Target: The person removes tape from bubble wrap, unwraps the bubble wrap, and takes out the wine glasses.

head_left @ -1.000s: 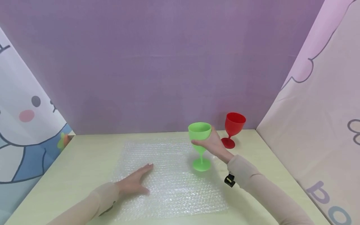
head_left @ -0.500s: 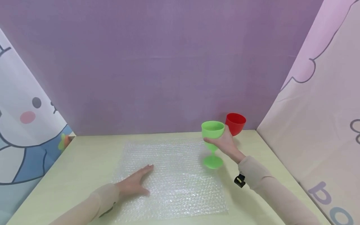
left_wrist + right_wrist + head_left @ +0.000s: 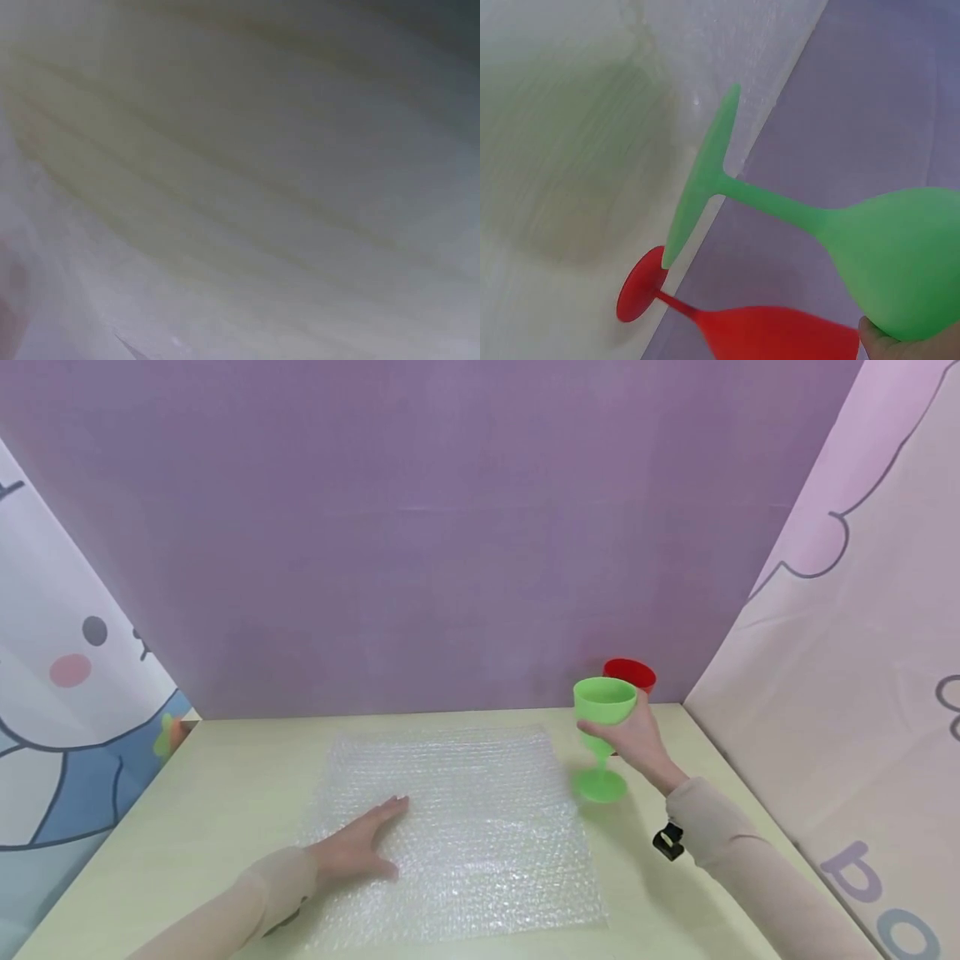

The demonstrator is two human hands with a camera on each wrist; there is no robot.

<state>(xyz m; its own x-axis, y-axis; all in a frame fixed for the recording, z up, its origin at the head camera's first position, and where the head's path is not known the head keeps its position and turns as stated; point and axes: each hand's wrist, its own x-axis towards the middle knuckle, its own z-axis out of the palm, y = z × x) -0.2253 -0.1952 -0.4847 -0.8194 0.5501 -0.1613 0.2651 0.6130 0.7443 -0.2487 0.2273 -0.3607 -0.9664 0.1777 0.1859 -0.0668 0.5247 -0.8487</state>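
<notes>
My right hand point(image 3: 634, 737) grips the bowl of a green goblet point(image 3: 600, 717), thumb across the near side. The goblet is upright, and the right wrist view shows its foot point(image 3: 703, 180) held above the table. Behind it stands a red goblet point(image 3: 632, 672), mostly covered by the green one and the hand in the head view; its bowl point(image 3: 780, 330) and foot show in the right wrist view. My left hand point(image 3: 356, 850) rests with fingers spread on the left side of a bubble wrap sheet point(image 3: 465, 843). The left wrist view is blurred and shows mostly pale surface.
The bubble wrap lies flat on a pale wooden table point(image 3: 225, 802). A purple backdrop point(image 3: 450, 543) rises at the table's far edge. Printed cloth panels stand at the left point(image 3: 82, 693) and right point(image 3: 847, 693) sides.
My right hand has carried the green goblet rightward from over the bubble wrap to in front of the red goblet, which it now largely hides. The left hand has stayed put.
</notes>
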